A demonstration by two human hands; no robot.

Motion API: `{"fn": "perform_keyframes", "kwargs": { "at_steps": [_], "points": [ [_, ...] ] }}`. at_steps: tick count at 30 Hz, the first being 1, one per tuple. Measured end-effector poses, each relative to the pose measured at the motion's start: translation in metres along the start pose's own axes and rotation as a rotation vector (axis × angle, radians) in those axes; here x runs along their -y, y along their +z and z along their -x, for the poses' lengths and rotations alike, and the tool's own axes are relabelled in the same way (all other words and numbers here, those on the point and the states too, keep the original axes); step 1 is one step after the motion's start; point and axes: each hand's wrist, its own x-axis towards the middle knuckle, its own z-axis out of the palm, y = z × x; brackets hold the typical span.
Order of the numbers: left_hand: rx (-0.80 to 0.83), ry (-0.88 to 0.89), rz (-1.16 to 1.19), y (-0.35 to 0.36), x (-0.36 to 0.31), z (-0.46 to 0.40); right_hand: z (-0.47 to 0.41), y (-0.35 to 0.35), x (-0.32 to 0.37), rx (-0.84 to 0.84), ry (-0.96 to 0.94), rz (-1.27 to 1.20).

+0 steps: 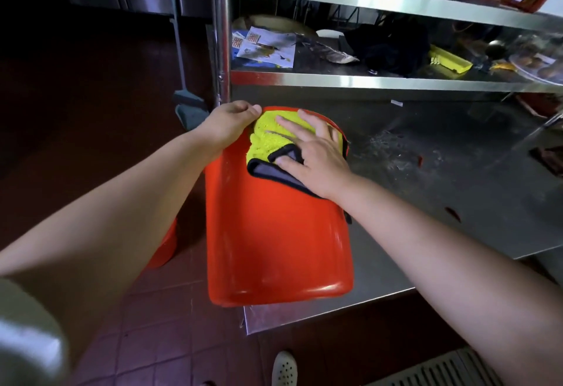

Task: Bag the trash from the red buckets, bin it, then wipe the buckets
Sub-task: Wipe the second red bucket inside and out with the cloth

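A red bucket (274, 233) lies on its side at the steel worktop (457, 203) corner. The left hand (227, 125) grips its far end. The right hand (313, 154), fingers flat, presses a yellow microfiber cloth (268, 139) onto the bucket's wall.

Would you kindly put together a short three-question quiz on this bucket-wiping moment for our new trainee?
1. True or false: the red bucket stands upright on the floor.
2. Which hand presses the yellow cloth onto the bucket? A) left hand B) right hand C) both
3. Fill in: the left hand grips the bucket's far ____.

Key
1. False: it lies on its side on the steel table.
2. B: the right hand lies flat on the cloth, fingers spread.
3. end.
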Motion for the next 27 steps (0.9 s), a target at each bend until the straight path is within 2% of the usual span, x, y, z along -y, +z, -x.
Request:
{"fn": "perform_keyframes", "kwargs": {
  "at_steps": [10,16,22,27],
  "points": [
    [-0.119,0.016,0.162,-0.008,0.015,0.029,0.133,0.001,0.038,0.155,-0.305,0.016],
    [-0.038,-0.026,0.267,-0.001,0.017,0.033,0.119,-0.010,0.026,0.170,-0.326,0.063],
    [-0.035,-0.094,0.298,0.002,0.015,0.019,0.041,-0.011,0.004,0.133,-0.158,0.082],
    [-0.050,-0.109,0.296,0.003,0.013,0.019,0.006,-0.015,-0.015,0.011,0.154,-0.098]
  ]
}}
